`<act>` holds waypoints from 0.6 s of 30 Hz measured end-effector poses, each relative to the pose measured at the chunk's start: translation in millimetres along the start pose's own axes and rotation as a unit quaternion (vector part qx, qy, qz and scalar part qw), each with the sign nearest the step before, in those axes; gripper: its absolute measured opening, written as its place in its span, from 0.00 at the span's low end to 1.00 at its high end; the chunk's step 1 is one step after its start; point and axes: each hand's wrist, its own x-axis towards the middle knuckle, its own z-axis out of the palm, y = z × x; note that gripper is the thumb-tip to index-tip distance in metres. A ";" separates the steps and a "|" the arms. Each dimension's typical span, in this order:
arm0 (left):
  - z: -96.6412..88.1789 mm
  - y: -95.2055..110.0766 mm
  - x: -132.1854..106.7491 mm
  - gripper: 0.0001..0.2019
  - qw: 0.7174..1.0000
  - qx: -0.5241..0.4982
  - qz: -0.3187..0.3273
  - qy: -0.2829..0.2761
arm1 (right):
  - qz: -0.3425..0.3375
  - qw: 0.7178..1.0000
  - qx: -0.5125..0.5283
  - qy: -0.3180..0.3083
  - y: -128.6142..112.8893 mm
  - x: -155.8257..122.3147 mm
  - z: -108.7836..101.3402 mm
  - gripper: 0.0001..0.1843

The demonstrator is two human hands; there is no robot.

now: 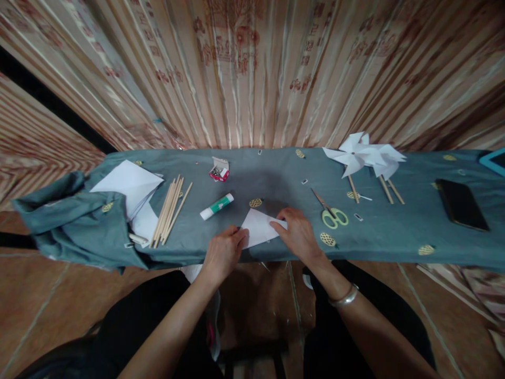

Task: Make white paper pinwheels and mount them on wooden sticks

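Note:
A folded white sheet of paper (261,229), roughly triangular, lies at the front edge of the cloth-covered table between my hands. My left hand (223,251) pinches its left corner, fingers closed. On the right corner, my right hand (299,235) grips the paper between thumb and curled fingers. Just beyond my left hand lies a glue stick (216,206) with a green label. Scissors (333,216) with pale green handles rest to the right of my right hand, their blades pointing away from me.
Wooden sticks (169,211) lie left of the glue, beside stacked white paper (128,181). A small open red-and-white box (219,169) of metal pieces stands behind. White paper pinwheels (357,152) on sticks lie at the back right, near a black phone (462,204). Bunched cloth (79,221) covers the left end.

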 end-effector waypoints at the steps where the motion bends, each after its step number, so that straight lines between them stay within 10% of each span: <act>1: -0.6 -0.1 0.2 0.12 1.000 0.004 0.014 0.018 | -0.012 1.000 0.000 0.012 0.0 -0.9 0.7 0.06; 9: -3.1 -0.2 2.5 0.10 0.994 0.037 0.074 0.067 | -0.115 0.992 -0.035 0.038 -13.2 -12.9 -0.8 0.06; 18: -0.7 -3.1 -0.1 0.08 0.994 0.034 0.077 0.069 | -0.050 0.997 -0.005 0.056 -1.3 -32.3 7.7 0.10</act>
